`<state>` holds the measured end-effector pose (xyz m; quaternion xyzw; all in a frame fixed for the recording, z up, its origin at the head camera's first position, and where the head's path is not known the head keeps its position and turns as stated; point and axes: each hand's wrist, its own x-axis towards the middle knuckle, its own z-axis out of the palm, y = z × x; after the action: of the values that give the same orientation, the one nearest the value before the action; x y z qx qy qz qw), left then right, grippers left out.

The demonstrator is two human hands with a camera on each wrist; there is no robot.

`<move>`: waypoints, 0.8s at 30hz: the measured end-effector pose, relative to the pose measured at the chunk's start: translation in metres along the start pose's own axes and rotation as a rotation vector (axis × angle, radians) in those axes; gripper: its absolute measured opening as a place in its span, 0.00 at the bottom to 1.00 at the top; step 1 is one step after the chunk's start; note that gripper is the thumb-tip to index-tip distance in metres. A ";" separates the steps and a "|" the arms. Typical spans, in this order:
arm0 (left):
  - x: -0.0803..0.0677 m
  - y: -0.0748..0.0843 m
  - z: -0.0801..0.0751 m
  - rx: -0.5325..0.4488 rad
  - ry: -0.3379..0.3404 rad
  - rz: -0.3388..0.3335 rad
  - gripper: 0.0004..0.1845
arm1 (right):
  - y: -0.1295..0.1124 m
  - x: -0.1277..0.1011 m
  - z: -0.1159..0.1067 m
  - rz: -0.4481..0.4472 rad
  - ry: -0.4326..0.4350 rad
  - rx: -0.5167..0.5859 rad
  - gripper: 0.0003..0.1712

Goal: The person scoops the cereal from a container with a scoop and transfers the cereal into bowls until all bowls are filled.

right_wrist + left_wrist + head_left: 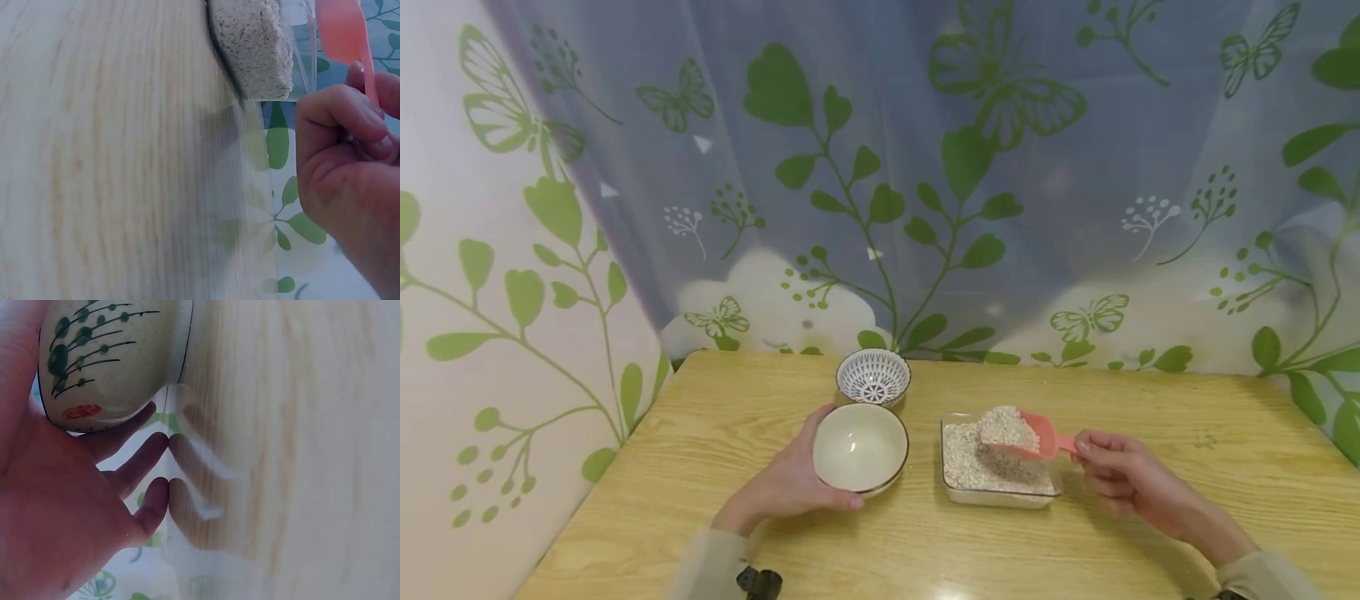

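A cream bowl (861,447) with a dark rim was seen, its outside painted with green sprigs and a red mark. Behind it, a white bowl (873,376) was patterned in dark blue. A pink scoop (1037,435) was heaped with pale beige grain (1006,426) over a clear container (1000,497). The table (1187,417) was light wood-grained.

A home dining corner is showing itself here; a wooden table (700,467) is filling the lower frame; leaf-and-butterfly curtains (925,167) are hanging across the top; household bowls (873,377) are sitting mid-frame.
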<state>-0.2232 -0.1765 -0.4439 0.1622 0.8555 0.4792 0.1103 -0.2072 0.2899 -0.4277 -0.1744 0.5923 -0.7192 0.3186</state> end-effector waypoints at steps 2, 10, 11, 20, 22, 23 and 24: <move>0.002 0.002 0.002 -0.006 -0.003 0.020 0.72 | -0.001 0.000 0.000 -0.010 -0.003 0.012 0.19; 0.009 0.008 0.012 0.004 -0.015 0.092 0.69 | -0.008 0.003 0.004 -0.030 -0.017 0.035 0.18; 0.010 0.009 0.013 0.005 -0.016 0.092 0.69 | -0.009 0.003 0.004 -0.030 -0.016 0.035 0.18; 0.011 0.010 0.016 -0.016 -0.032 0.083 0.70 | -0.020 0.011 0.012 -0.010 0.019 -0.045 0.16; 0.011 0.011 0.015 -0.018 -0.033 0.082 0.70 | -0.022 0.014 0.015 -0.015 0.028 -0.069 0.15; 0.011 0.010 0.015 -0.018 -0.034 0.082 0.70 | -0.023 0.015 0.016 -0.017 0.033 -0.079 0.15; 0.012 0.010 0.015 -0.017 -0.035 0.084 0.70 | -0.024 0.016 0.017 -0.018 0.036 -0.085 0.14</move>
<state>-0.2268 -0.1550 -0.4434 0.2051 0.8419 0.4877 0.1064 -0.2143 0.2687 -0.4022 -0.1802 0.6265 -0.6992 0.2937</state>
